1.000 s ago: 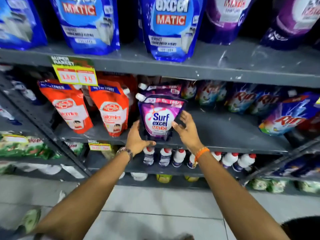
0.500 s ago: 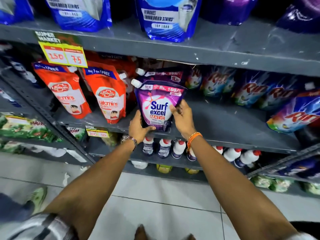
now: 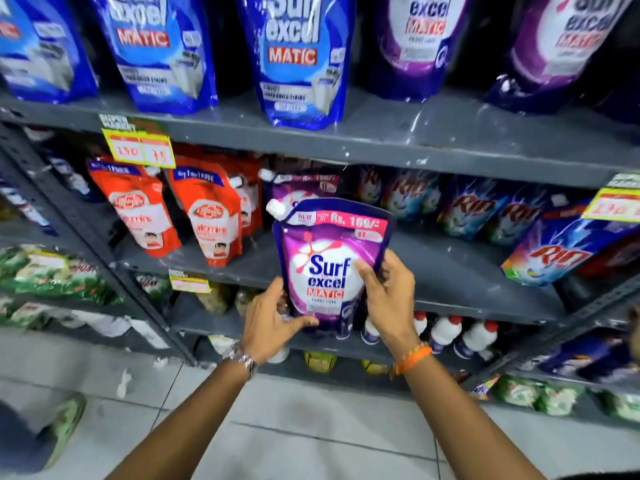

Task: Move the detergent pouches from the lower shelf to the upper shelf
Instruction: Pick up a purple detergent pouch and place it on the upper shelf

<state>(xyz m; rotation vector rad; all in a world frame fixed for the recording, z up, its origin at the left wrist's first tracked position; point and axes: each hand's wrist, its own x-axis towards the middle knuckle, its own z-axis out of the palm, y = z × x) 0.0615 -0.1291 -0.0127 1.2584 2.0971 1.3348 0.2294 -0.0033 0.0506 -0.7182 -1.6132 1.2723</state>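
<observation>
I'm gripping the pouch (image 3: 329,268) with both hands (image 3: 273,320) (image 3: 389,299); next, lifting toward twelve o'clock, the upper shelf (image 3: 415,140).

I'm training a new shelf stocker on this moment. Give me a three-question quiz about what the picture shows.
1. True or false: both hands grip the purple pouch.
2. Which hand holds the pouch's bottom edge? A) left hand B) right hand
3. Fill in: the free spot on the upper shelf lies between a blue pouch and a ____ one.

Key: 1 true; 2 A; 3 purple.
</observation>
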